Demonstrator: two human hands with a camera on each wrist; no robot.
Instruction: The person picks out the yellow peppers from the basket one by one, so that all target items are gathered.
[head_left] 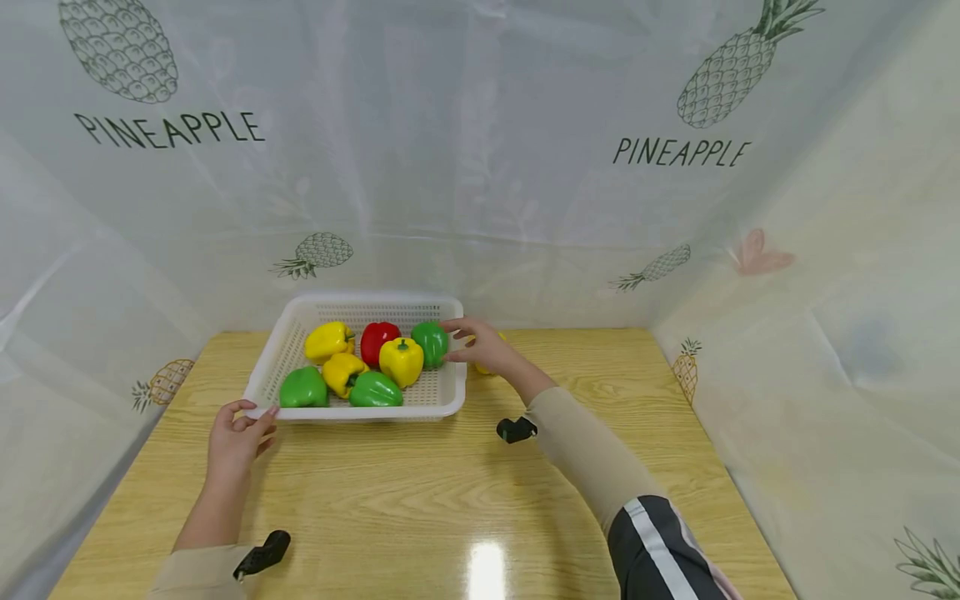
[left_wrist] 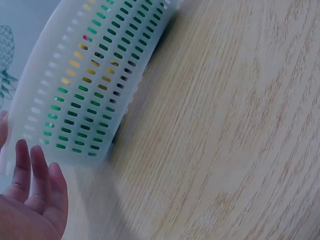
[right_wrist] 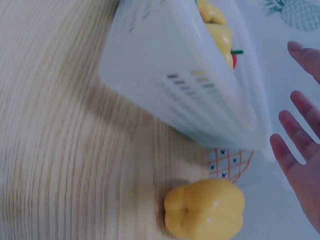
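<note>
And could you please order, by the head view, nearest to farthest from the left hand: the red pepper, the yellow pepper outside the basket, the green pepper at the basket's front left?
1. Green pepper: in the basket, front left, just beyond the left hand.
2. Red pepper: in the basket, toward the back.
3. Yellow pepper: on the table, right of the basket.

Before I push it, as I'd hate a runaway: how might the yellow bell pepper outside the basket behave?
The yellow bell pepper would probably roll, its sides being rounded, though its lobes may make it wobble. Its glossy skin may feel slippery. Its full, unwrinkled shape suggests it's fairly stiff.
</note>
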